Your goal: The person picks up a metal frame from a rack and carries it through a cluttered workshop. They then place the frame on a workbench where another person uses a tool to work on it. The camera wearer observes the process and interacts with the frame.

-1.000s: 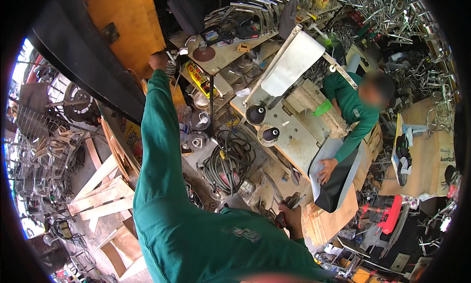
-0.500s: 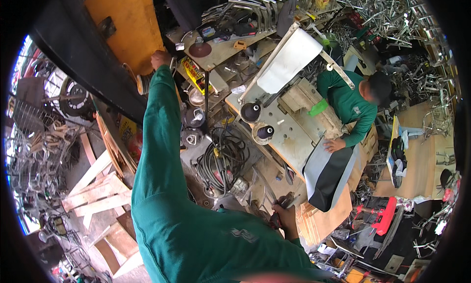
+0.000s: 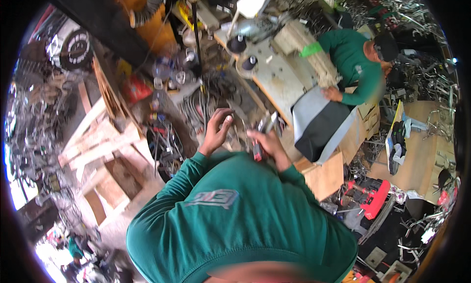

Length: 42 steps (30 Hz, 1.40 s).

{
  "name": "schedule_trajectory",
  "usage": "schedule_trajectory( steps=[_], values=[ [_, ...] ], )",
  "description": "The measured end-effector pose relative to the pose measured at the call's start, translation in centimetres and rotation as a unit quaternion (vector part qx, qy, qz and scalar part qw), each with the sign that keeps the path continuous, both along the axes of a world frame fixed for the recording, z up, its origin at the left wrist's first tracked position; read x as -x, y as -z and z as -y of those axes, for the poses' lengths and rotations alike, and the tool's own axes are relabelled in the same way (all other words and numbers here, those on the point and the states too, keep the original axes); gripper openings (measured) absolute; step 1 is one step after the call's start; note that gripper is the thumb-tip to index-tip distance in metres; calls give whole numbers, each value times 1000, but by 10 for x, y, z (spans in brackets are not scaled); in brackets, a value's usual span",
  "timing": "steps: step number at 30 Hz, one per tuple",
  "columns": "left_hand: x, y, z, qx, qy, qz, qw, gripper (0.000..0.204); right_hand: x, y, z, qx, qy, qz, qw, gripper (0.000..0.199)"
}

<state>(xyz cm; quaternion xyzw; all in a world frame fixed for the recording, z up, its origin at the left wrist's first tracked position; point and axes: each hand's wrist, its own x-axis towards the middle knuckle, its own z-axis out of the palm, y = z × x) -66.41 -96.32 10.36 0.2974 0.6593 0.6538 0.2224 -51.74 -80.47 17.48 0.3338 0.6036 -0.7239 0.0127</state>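
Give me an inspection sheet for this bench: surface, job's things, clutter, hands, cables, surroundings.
Surface: pale bench top, crowded; a grey-and-black sheet hangs off its near edge.
Job's things: red-handled tool in the right hand; small pale part at the left hand fingertips, too small to identify.
Clutter: jars, red bag, loose hardware across the lower shelf.
Hands: both raised close together above the clutter; right closed on the tool, left pinching the small part.
Cables: black coil beside the left hand.
Surroundings: co-worker in green bent over the sheet; wooden frame on the left; red machine on the floor to the right.
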Motion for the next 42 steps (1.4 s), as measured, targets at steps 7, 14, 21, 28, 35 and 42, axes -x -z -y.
schedule_trajectory(
  steps=[7,14,21,28,35,42],
  values=[
    [-186,-68,6,72,-74,53,993,84,-51,4,-10,44,-71,-90,992,16],
    [-307,-80,22,133,-123,142,973,62,-121,12,25,61,-136,-93,984,16],
    [-396,-48,79,1,-229,172,958,28,-188,30,56,177,-223,11,959,9],
    [-483,-41,154,23,-230,224,947,35,-221,41,129,197,-340,80,916,10],
    [-611,-36,283,-83,-336,185,920,43,-260,62,243,235,-364,58,900,18],
    [-779,58,466,-209,-483,263,808,37,-372,67,438,125,-530,-17,839,13]
  ],
)
